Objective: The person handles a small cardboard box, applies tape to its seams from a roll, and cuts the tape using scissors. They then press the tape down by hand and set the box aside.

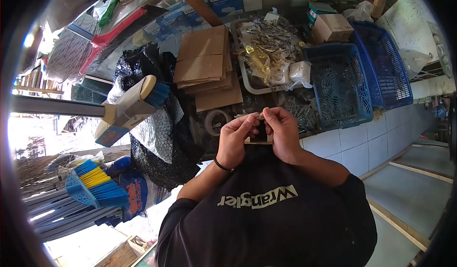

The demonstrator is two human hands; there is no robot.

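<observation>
The left fingers [250, 120] and right fingers [272, 119] pinch a small piece [258, 116] that, if either thumb slackened, might drop near the roll [208, 123] beside them.

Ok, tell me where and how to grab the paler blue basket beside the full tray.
Grip the basket by its near rim, probably from above, fingers inside, thumb outside: it sits open side up, and that edge lies closest to the person.

1 sm. thin pale item [257, 116], approx. horiz., pinched btwn L hand [235, 141] & R hand [284, 136], partly hidden
</observation>
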